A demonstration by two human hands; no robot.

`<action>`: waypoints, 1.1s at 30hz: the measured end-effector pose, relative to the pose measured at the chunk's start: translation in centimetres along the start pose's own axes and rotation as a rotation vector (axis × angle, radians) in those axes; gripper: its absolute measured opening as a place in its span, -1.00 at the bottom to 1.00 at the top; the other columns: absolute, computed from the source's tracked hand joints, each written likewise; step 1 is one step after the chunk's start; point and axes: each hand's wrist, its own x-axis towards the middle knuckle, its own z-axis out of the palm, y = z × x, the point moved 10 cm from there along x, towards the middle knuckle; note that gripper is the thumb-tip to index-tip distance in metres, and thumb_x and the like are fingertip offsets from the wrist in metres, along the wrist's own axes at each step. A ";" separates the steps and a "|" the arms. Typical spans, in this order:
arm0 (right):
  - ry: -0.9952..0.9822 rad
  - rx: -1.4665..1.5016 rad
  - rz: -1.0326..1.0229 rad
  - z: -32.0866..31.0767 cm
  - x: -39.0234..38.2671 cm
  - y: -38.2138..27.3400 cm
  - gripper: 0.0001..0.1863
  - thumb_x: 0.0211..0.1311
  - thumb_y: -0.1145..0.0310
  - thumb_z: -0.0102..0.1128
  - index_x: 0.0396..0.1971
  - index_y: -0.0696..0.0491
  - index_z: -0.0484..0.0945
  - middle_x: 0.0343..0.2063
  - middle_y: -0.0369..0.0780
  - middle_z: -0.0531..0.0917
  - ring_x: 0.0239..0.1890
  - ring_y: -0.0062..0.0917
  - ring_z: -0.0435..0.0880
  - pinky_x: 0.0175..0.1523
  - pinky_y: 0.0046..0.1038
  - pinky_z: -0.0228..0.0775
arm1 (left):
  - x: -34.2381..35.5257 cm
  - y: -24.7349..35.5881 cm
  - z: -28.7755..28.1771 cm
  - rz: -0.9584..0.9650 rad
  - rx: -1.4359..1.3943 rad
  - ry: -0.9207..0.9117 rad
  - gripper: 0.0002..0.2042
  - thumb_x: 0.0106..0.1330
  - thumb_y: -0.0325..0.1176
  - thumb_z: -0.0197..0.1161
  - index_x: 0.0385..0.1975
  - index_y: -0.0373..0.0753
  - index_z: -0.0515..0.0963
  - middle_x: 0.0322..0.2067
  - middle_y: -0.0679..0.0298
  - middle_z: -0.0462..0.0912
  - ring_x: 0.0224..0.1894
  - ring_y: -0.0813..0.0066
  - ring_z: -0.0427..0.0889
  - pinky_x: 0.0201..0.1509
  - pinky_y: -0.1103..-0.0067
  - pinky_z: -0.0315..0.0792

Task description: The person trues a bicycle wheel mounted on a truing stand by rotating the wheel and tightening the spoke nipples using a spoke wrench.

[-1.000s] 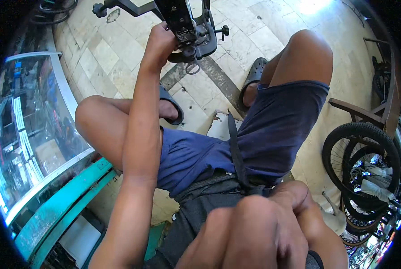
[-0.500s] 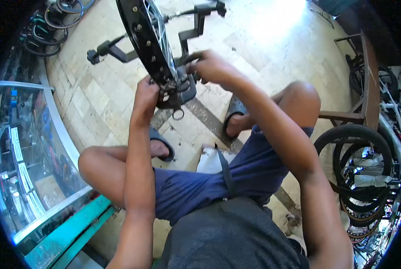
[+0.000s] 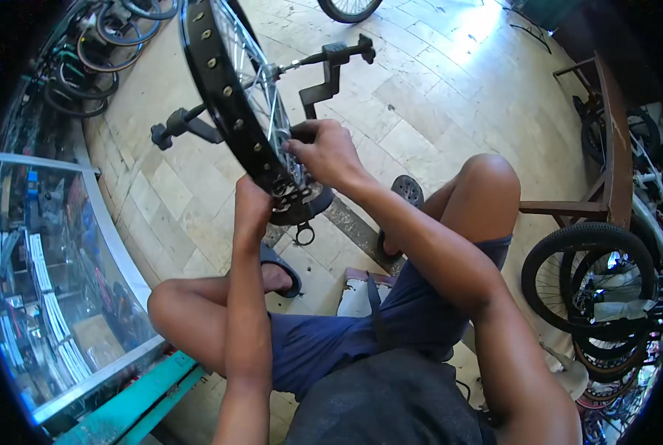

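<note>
A black bicycle rim with silver spokes [image 3: 229,93] stands upright in a black wheel stand [image 3: 325,80], which has arms with knobs and a ring at its lower end. My left hand [image 3: 252,200] is curled at the lower left of the rim; what it holds is hidden behind it. My right hand [image 3: 322,154] is closed at the spokes on the rim's lower right side, thumb against them, and what is between its fingers is too small to name. My bent legs [image 3: 483,193] are either side of the stand's base.
A glass display case [image 3: 64,326] and a turquoise bench [image 3: 127,397] are on the left. Several wheels and tires [image 3: 87,67] lean at the upper left. Another wheel [image 3: 350,15] is at the top. A wooden frame [image 3: 606,133] and stacked bicycle wheels [image 3: 591,278] line the right.
My right hand has moved from low near my body up to the rim's spokes. More of the wheel and floor shows, lower in the picture. My left hand stays at the stand.
</note>
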 end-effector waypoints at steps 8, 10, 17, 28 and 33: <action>0.013 0.002 0.058 -4.0 0.3 1.7 -0.70 0.17 0.37 0.36 -0.16 0.25 0.75 -0.37 -0.04 0.79 -0.37 -0.24 0.73 -0.12 -0.29 0.57 | -0.5 0.9 -0.8 0.049 0.005 -0.149 -0.71 0.37 -0.42 0.27 0.04 -0.35 0.61 -0.22 0.23 0.70 -0.31 0.56 0.58 -0.42 0.66 0.38; -0.150 -0.076 0.033 -2.7 0.3 2.2 -0.70 0.19 0.41 0.32 -0.10 0.23 0.74 -0.35 -0.10 0.80 -0.35 -0.34 0.71 -0.11 -0.33 0.56 | -0.2 -0.2 -0.7 -0.040 -0.008 -0.123 -0.69 0.39 -0.40 0.29 0.09 -0.35 0.60 -0.20 0.23 0.71 -0.28 0.56 0.58 -0.39 0.67 0.39; -0.321 -0.149 0.016 0.7 0.5 3.9 -0.68 0.19 0.45 0.31 -0.05 0.18 0.74 -0.34 -0.18 0.80 -0.36 -0.44 0.67 -0.12 -0.36 0.53 | 0.9 -1.1 0.5 0.026 -0.078 -0.126 -0.63 0.41 -0.37 0.31 0.17 -0.33 0.55 -0.23 0.27 0.69 -0.28 0.59 0.57 -0.27 0.68 0.41; -0.193 0.128 -0.042 2.7 0.4 4.0 -0.73 0.13 0.38 0.36 -0.19 0.18 0.77 -0.39 -0.05 0.78 -0.40 -0.18 0.69 -0.11 -0.26 0.56 | -0.2 0.6 -0.6 0.124 -0.056 -0.082 -0.70 0.37 -0.41 0.31 0.06 -0.33 0.60 -0.27 0.28 0.67 -0.32 0.59 0.55 -0.29 0.66 0.40; -0.191 0.125 -0.130 2.9 -0.2 3.0 -0.73 0.28 0.49 0.24 -0.05 0.21 0.70 -0.41 -0.23 0.73 -0.42 -0.54 0.58 -0.24 -0.43 0.47 | -1.9 2.3 -0.3 0.084 -0.147 -0.003 -0.80 0.25 -0.47 0.34 -0.16 -0.38 0.66 -0.36 0.23 0.72 -0.39 0.54 0.62 -0.31 0.63 0.50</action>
